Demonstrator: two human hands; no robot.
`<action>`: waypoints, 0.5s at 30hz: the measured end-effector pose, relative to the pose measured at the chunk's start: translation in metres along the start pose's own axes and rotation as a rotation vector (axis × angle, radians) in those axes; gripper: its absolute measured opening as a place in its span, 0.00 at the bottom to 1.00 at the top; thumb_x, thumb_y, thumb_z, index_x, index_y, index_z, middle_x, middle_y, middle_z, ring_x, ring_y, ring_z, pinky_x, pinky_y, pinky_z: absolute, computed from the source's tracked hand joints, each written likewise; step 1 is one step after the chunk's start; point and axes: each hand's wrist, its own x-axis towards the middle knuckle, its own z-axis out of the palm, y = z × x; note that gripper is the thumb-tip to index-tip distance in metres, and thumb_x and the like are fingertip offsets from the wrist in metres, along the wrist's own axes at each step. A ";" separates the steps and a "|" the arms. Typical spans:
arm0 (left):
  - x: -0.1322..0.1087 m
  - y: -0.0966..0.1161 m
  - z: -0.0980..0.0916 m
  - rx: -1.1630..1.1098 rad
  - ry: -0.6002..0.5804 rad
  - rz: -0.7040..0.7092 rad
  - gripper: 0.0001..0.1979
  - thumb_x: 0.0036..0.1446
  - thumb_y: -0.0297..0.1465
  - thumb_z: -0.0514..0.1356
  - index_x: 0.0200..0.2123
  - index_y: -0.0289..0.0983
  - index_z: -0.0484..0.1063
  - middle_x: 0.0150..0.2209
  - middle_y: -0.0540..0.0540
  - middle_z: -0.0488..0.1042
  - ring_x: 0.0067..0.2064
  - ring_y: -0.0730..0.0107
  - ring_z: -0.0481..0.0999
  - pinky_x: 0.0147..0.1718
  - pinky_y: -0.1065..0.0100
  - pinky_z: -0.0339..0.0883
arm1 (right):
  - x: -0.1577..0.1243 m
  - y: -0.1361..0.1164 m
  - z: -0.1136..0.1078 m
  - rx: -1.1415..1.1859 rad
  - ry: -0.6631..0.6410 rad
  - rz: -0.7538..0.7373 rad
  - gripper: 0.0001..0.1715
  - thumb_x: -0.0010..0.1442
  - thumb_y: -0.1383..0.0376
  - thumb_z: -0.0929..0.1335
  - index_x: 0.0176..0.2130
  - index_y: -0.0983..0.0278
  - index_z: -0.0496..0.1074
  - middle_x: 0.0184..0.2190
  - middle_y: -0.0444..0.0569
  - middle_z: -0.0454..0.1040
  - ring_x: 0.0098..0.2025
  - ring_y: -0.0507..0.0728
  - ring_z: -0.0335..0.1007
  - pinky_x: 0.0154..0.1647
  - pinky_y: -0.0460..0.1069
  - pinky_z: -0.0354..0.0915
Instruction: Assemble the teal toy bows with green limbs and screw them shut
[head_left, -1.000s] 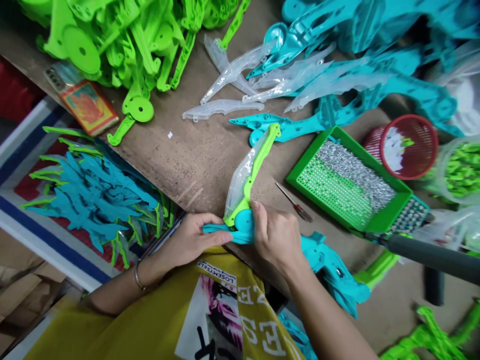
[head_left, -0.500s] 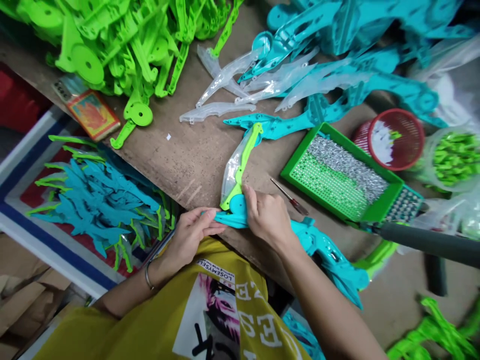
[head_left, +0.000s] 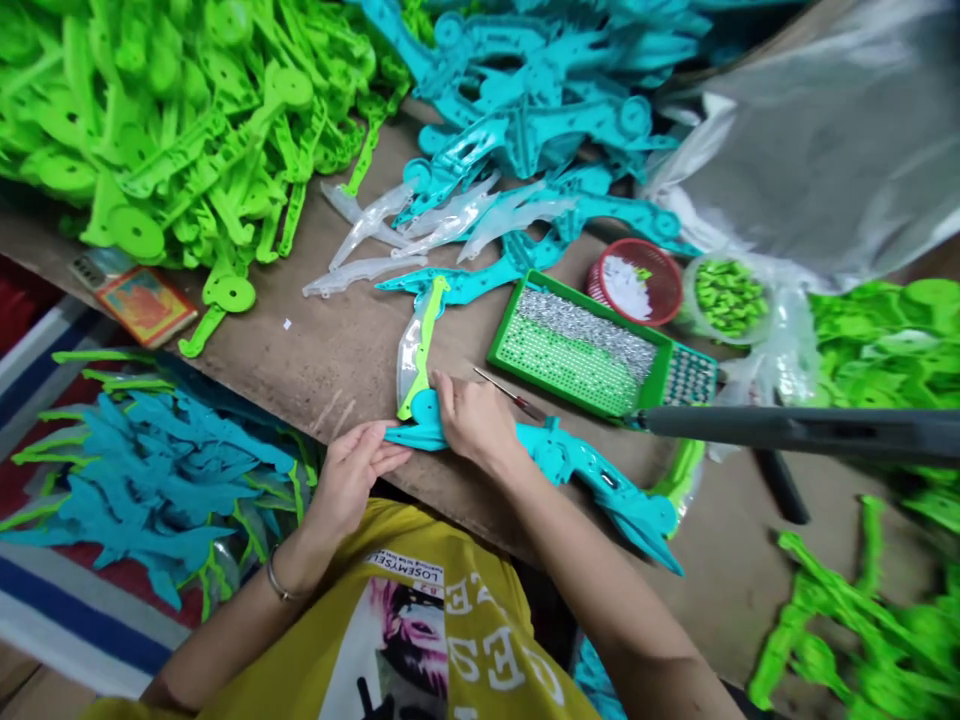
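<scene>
A teal plastic toy body [head_left: 581, 470] lies along the near edge of the brown table [head_left: 330, 350]. A lime green arm with a clear blade [head_left: 416, 345] stands joined to its round hub. My right hand [head_left: 472, 420] presses down on the hub, fingers closed over it. My left hand [head_left: 352, 475] pinches the teal tip at the left end. A small red-handled screwdriver [head_left: 514, 395] lies just right of my right hand.
A green tray of silver screws [head_left: 577, 345], a red basket [head_left: 637, 280] and a tub of green bits [head_left: 727, 295] stand behind. Lime green parts [head_left: 172, 120] and teal parts [head_left: 540, 100] are heaped at the back, clear blades [head_left: 405, 230] between. A dark tool bar [head_left: 802, 430] reaches in from the right.
The view has pulled back and shifted right, showing more of the table. Both hands stay on the teal piece; my left fingers have slid slightly toward its tip.
</scene>
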 end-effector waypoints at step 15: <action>0.013 0.023 -0.005 0.249 0.097 -0.053 0.33 0.36 0.45 0.75 0.41 0.30 0.76 0.36 0.38 0.82 0.38 0.56 0.83 0.43 0.58 0.78 | -0.049 0.084 0.004 0.335 0.722 -0.248 0.10 0.67 0.66 0.62 0.35 0.63 0.70 0.32 0.51 0.74 0.36 0.58 0.69 0.39 0.52 0.66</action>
